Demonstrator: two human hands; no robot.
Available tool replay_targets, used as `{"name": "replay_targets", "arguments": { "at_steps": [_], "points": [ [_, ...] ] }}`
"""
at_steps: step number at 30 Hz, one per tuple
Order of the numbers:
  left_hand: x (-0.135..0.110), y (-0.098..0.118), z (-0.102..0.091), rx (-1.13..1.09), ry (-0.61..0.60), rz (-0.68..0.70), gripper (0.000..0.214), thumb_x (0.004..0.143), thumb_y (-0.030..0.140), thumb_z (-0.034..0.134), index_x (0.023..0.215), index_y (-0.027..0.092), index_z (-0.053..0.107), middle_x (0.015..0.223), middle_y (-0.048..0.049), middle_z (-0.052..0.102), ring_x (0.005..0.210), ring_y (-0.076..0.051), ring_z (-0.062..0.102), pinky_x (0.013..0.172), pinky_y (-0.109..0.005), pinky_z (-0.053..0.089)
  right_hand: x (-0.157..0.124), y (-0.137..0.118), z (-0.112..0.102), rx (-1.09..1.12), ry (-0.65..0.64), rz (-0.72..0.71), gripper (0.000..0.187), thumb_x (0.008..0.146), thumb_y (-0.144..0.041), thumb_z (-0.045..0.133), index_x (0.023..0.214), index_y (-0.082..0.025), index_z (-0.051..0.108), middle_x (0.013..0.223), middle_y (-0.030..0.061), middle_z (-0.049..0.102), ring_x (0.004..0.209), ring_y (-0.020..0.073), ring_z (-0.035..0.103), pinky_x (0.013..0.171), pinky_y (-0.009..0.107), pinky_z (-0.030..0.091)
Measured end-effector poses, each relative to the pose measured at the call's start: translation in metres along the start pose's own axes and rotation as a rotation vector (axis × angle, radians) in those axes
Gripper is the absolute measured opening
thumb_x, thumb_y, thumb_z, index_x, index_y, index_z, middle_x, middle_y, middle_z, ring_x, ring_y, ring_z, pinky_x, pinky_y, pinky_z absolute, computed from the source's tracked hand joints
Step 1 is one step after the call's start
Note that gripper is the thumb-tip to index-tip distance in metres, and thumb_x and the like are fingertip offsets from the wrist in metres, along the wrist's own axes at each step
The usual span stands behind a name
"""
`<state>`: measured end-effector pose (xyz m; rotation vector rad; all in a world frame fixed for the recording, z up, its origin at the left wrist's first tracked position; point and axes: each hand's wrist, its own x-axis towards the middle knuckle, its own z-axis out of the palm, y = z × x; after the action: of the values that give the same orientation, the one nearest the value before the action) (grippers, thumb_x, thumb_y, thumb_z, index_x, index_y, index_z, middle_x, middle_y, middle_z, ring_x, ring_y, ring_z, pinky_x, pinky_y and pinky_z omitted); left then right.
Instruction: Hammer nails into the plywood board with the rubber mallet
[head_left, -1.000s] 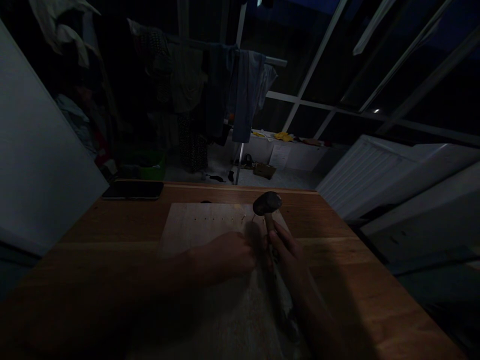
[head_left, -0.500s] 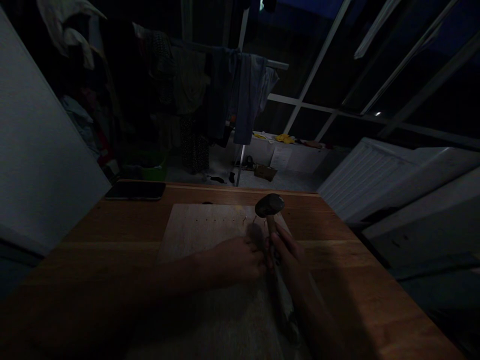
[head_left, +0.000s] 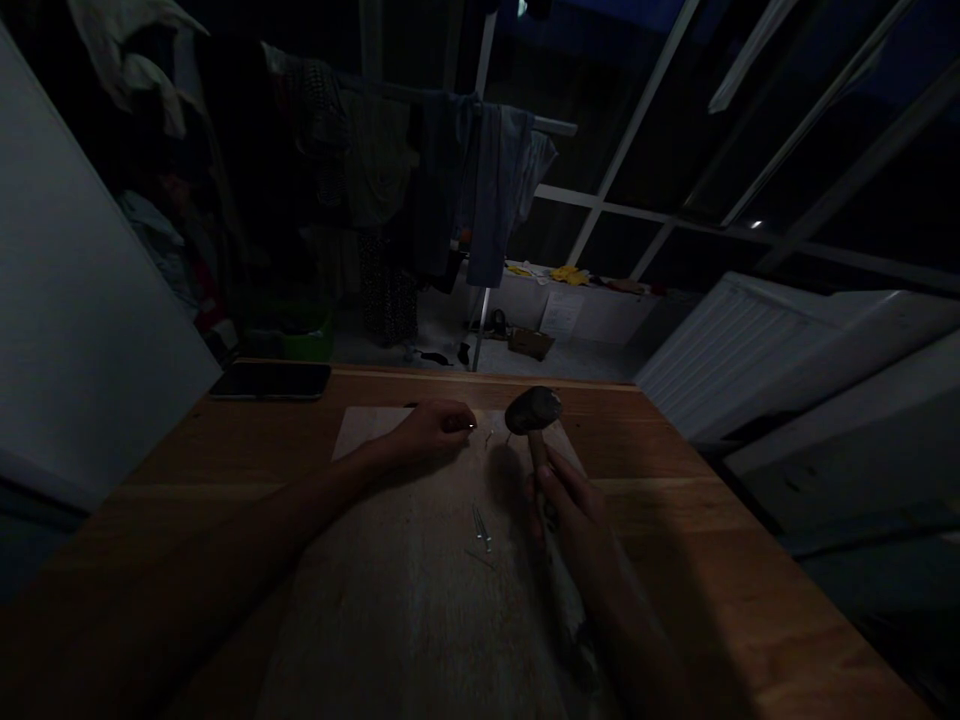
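Observation:
My left hand (head_left: pixel 436 428) is over the far part of a pale wooden board (head_left: pixel 375 590), its fingertips pinched on a nail (head_left: pixel 472 427) of which only a shiny bit shows. Just right of those fingers, another nail (head_left: pixel 489 437) stands tilted in the board. My right hand (head_left: pixel 574 510) grips a hammer (head_left: pixel 534 408) by its handle, the dark head raised above the board's far right part. Several loose nails (head_left: pixel 481 525) lie on the middle of the board, between the two hands.
The board rests on a wooden table (head_left: pixel 697 540). A black phone (head_left: pixel 271 380) lies at the table's far left corner. Beyond the table, clothes (head_left: pixel 491 190) hang on a rack, and a white radiator (head_left: pixel 739 340) stands to the right. The room is dim.
My left hand has moved from the loose nails up and left to the board's far part, now with a nail in its fingers. The hammer has shifted slightly left.

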<state>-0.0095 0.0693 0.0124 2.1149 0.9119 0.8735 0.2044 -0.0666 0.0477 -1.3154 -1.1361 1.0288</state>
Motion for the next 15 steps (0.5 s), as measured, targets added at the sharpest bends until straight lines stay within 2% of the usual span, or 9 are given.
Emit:
{"name": "replay_targets", "arguments": {
  "at_steps": [4, 8, 13, 15],
  "points": [
    [0.000, 0.003, 0.000, 0.007, -0.001, -0.019, 0.014, 0.080, 0.016, 0.063, 0.088, 0.013, 0.074, 0.080, -0.0034, 0.071, 0.070, -0.012, 0.059, 0.066, -0.024, 0.046, 0.000, 0.000, 0.001, -0.007, -0.008, -0.003, 0.040, 0.082, -0.056, 0.071, 0.096, -0.019, 0.073, 0.064, -0.0020, 0.061, 0.040, 0.0113, 0.049, 0.035, 0.024, 0.039],
    [0.000, 0.005, 0.001, 0.010, -0.023, -0.046, 0.013, 0.079, 0.013, 0.062, 0.086, 0.012, 0.074, 0.076, -0.0027, 0.069, 0.068, -0.012, 0.058, 0.063, -0.023, 0.043, 0.000, -0.001, 0.003, -0.043, -0.003, -0.028, 0.042, 0.083, -0.054, 0.070, 0.106, -0.020, 0.074, 0.069, -0.0006, 0.064, 0.043, 0.0122, 0.051, 0.037, 0.024, 0.041],
    [-0.001, 0.007, 0.002, -0.021, 0.002, -0.032, 0.023, 0.080, 0.015, 0.064, 0.101, 0.013, 0.072, 0.080, -0.0015, 0.069, 0.068, -0.012, 0.060, 0.063, -0.022, 0.044, -0.003, 0.001, 0.009, 0.016, -0.135, 0.041, 0.040, 0.087, -0.052, 0.067, 0.111, -0.021, 0.074, 0.071, -0.0015, 0.065, 0.040, 0.0107, 0.049, 0.036, 0.023, 0.041],
    [0.000, 0.006, 0.001, -0.031, -0.015, -0.021, 0.026, 0.081, 0.015, 0.063, 0.106, 0.013, 0.072, 0.078, -0.0007, 0.069, 0.068, -0.012, 0.061, 0.065, -0.022, 0.045, -0.005, 0.002, 0.011, 0.038, -0.182, 0.036, 0.044, 0.088, -0.052, 0.068, 0.120, -0.021, 0.072, 0.074, -0.0016, 0.065, 0.042, 0.0103, 0.050, 0.037, 0.023, 0.043]
  ]
}}
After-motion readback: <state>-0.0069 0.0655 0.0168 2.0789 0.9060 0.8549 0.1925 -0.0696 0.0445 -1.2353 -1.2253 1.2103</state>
